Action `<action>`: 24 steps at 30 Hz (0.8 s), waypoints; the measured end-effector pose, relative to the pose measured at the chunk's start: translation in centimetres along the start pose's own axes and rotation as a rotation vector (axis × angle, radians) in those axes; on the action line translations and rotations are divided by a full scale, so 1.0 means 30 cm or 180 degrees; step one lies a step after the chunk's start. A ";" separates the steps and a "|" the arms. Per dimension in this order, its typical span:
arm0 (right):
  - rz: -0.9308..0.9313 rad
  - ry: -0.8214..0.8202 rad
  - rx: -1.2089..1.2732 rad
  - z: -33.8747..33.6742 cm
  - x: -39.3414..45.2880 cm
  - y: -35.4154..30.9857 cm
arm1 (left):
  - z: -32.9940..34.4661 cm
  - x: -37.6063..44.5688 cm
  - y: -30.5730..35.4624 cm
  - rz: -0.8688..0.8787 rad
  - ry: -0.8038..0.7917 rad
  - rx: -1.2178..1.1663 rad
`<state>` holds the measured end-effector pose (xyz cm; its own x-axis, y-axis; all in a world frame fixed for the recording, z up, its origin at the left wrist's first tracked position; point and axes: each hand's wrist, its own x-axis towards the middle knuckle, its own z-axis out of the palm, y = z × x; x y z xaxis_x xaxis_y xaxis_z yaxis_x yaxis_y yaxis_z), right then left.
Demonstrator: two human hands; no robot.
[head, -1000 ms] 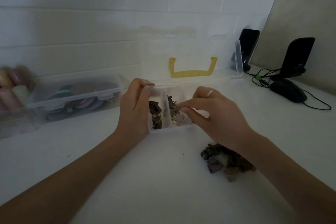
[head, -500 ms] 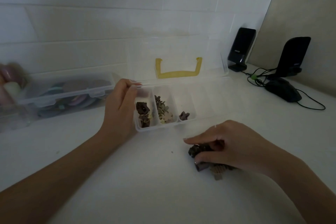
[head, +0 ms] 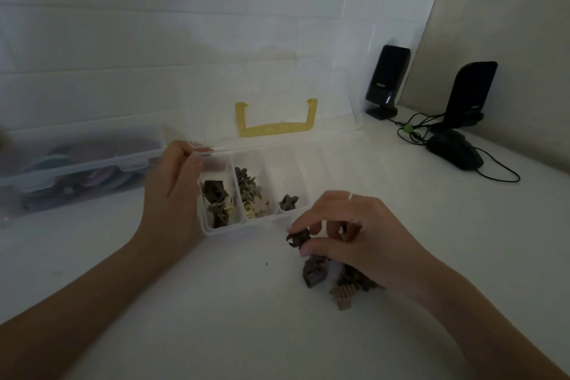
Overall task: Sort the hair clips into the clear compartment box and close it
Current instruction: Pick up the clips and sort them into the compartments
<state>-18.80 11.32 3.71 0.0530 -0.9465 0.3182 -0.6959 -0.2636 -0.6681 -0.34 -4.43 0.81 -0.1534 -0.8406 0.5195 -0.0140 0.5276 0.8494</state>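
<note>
White tabletop (head: pixel 185 318) holds the open compartment box (head: pixel 327 170); my left hand (head: pixel 172 194) grips its left end. Just in front of it, my right hand (head: pixel 354 234) pinches one dark hair clip (head: pixel 297 238) above the loose pile (head: pixel 336 282).

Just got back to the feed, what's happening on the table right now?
A person is sorting hair clips. The left hand steadies the clear compartment box, its lid open. The right hand pinches a dark clip just above the loose pile in front of the box. Three compartments already hold clips.
</note>
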 end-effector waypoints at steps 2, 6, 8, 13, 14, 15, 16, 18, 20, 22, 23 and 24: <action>-0.0003 0.0119 0.0358 0.001 0.002 -0.004 | 0.003 -0.003 0.008 0.0068 -0.0027 0.0016; 0.0182 0.0245 0.0690 0.005 0.002 -0.007 | 0.009 -0.006 0.017 0.0190 -0.0085 -0.0016; 0.0354 0.0344 0.0790 0.003 -0.001 -0.010 | 0.013 -0.003 0.015 0.0171 -0.0104 -0.0044; 0.0474 0.0464 0.0895 0.004 0.006 -0.021 | 0.025 -0.001 0.003 0.0048 -0.0146 -0.0093; 0.0462 0.0470 0.0856 0.004 0.007 -0.023 | 0.026 -0.002 0.004 0.0048 -0.0151 -0.0102; 0.0450 0.0480 0.0790 0.006 0.007 -0.023 | 0.027 -0.004 0.007 0.0046 -0.0152 -0.0129; 0.0438 0.0511 0.0725 0.008 0.007 -0.025 | 0.027 -0.005 0.011 0.0059 -0.0151 -0.0152; 0.0425 0.0655 0.0672 0.015 0.008 -0.027 | 0.026 -0.006 0.017 0.0124 -0.0154 -0.0150; 0.0383 0.0883 0.0628 0.026 0.016 -0.034 | 0.029 -0.007 0.014 0.0095 -0.0163 -0.0179; 0.0207 0.1078 0.0410 0.041 0.046 -0.051 | 0.030 -0.007 0.007 0.0072 -0.0185 -0.0167; 0.0075 0.1122 0.0139 0.049 0.067 -0.063 | 0.032 -0.007 0.005 0.0067 -0.0201 -0.0149; -0.0078 0.1137 -0.0244 0.056 0.092 -0.073 | 0.033 -0.008 0.005 0.0054 -0.0212 -0.0159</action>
<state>-15.93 8.98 4.93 -0.1738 -0.8119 0.5574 -0.7500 -0.2577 -0.6092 -1.30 -4.04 0.72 -0.2187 -0.8207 0.5279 0.0384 0.5334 0.8450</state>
